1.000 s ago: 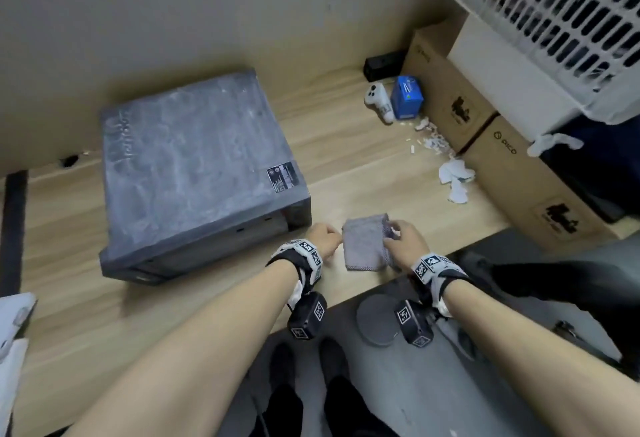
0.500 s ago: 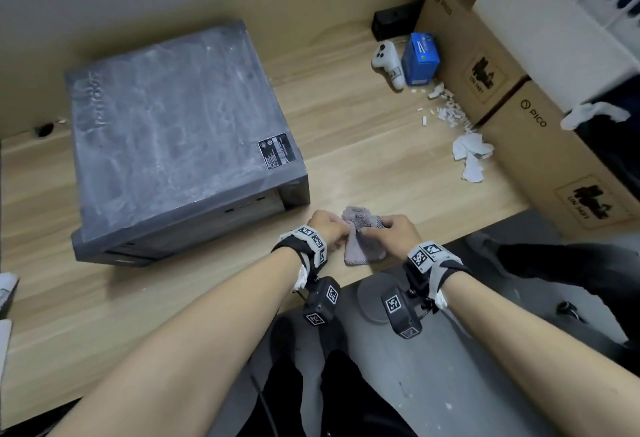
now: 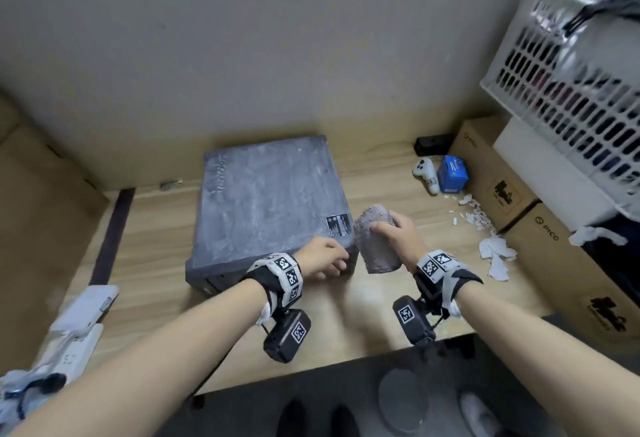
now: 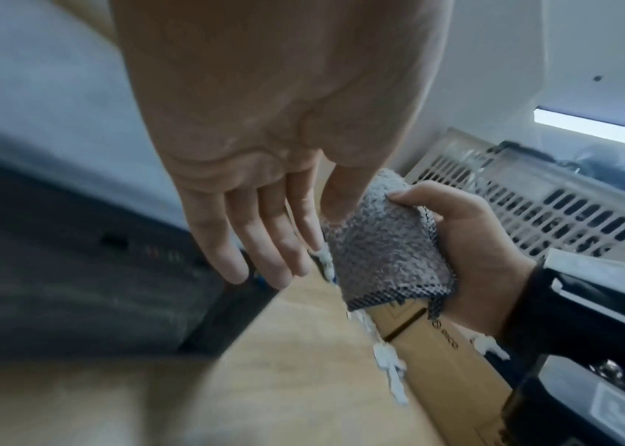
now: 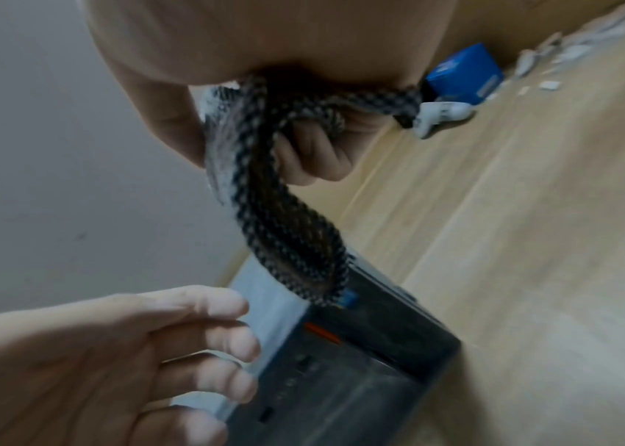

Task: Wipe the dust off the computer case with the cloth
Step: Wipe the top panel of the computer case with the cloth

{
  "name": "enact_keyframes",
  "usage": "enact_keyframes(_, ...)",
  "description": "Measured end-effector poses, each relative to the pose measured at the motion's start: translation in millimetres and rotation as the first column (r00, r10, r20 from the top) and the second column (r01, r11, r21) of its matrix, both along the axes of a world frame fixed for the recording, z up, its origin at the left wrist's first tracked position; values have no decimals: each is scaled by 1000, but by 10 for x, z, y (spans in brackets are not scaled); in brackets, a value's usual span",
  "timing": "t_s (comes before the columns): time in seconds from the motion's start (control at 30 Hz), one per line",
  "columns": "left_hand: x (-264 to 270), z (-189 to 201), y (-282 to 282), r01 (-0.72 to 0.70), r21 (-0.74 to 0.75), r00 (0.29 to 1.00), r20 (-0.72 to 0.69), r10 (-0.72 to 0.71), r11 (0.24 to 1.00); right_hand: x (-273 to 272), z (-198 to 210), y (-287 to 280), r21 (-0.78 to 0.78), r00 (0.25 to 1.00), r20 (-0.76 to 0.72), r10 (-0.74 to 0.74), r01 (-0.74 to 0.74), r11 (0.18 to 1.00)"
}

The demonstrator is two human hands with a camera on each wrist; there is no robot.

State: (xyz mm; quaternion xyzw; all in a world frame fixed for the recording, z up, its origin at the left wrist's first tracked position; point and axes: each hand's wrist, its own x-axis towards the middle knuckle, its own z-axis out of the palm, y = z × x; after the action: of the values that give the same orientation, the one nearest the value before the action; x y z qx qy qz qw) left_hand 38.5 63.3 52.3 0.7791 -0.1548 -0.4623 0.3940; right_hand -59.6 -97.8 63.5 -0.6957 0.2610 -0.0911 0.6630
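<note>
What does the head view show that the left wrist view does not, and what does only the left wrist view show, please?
Only the head view shows the dusty grey computer case top with its black label, the white controller and the blue box. Only the left wrist view shows the left hand from the palm side, fingers straight, and the case's dark front. Both show the right hand gripping the folded grey cloth.

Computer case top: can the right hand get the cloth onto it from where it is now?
Probably yes. The right hand holds the cloth just beside the computer case, whose dusty top is bare; the left hand sits only at its near corner.
</note>
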Motion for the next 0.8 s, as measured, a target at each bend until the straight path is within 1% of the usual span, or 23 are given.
enact_keyframes(0.1, 241, 303, 226, -72, -46, 993, 93, 76, 996, 282, 147, 93, -41, 998, 55, 31, -28, 999)
enact_keyframes(0.17, 372, 422, 412, -138, -68, 982, 119, 145, 988, 413, 111, 151, -46, 999, 37, 35, -33, 998)
enact_keyframes(0.23, 459, 462, 605, -198, -70, 971, 122, 205, 978, 491, -32, 187, -94, 999, -27, 38, -40, 995)
enact_keyframes(0.3, 504, 428, 784, -253, -55, 958, 127, 258, 966, 515, -228, 187, -249, 988, -153, 18, -56, 967)
enact_keyframes(0.37, 524, 351, 943, -302, -40, 944, 128, 305, 952, 497, -389, 163, -433, 954, -299, -18, -118, 894)
enact_keyframes(0.4, 524, 308, 1015, -320, -30, 937, 140, 321, 947, 481, -444, 161, -506, 941, -335, -46, -138, 851)
enact_keyframes(0.47, 546, 212, 1150, -362, -12, 912, 201, 357, 932, 459, -526, 170, -635, 939, -336, -75, -167, 754)
enact_keyframes(0.53, 588, 132, 1262, -428, -27, 866, 273, 419, 903, 454, -596, 180, -735, 937, -348, -45, -242, 634)
enact_keyframes(0.6, 642, 70, 1371, -502, -71, 810, 310, 497, 862, 456, -671, 212, -768, 913, -407, 15, -351, 536)
enact_keyframes(0.67, 690, -1, 1504, -572, -105, 755, 321, 572, 814, 453, -766, 272, -755, 870, -487, 71, -460, 467)
enact_keyframes(0.7, 704, -40, 1583, -608, -110, 727, 321, 607, 786, 447, -809, 313, -755, 856, -510, 85, -493, 432)
enact_keyframes(0.73, 714, -76, 1662, -643, -115, 695, 327, 640, 757, 444, -847, 354, -756, 850, -519, 89, -505, 417)
enact_keyframes(0.8, 738, -162, 1826, -701, -111, 621, 389, 680, 704, 444, -913, 414, -760, 858, -508, 74, -487, 431)
